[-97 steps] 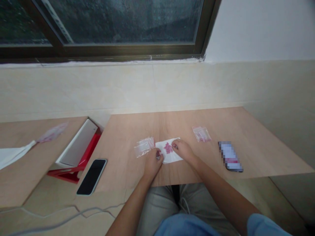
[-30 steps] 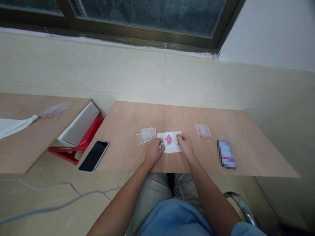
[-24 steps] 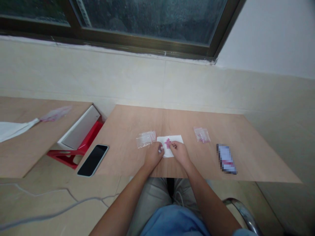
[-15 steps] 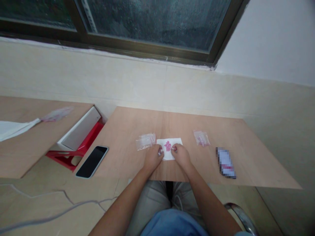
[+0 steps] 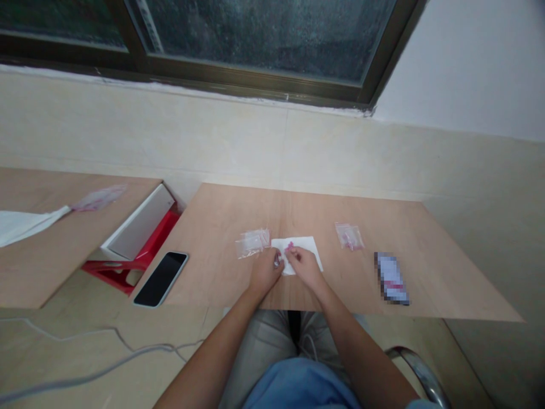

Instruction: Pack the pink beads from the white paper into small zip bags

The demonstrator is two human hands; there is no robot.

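A white sheet of paper [image 5: 313,247] lies on the table between my hands. On it is a pink, flower-like figure [image 5: 290,246], now partly covered by my fingers. My left hand [image 5: 266,271] rests at the paper's left edge, its fingers curled closed. Something small and pale shows at its fingertips, too small to name. My right hand [image 5: 307,266] reaches over the paper with thumb and fingers pinched together at the lower part of the pink figure. Whatever is in that pinch is hidden.
Clear plastic bags [image 5: 253,243] lie left of the paper, and another bag with pinkish contents [image 5: 349,236] lies right. A phone [image 5: 160,279] sits at the table's left edge; a blurred-out device [image 5: 392,278] is at right. A red stool [image 5: 114,274] stands between the tables.
My right hand has moved left from the paper's right side onto the pink figure, covering part of it. The paper's right side is now uncovered. My left hand has stayed in place.
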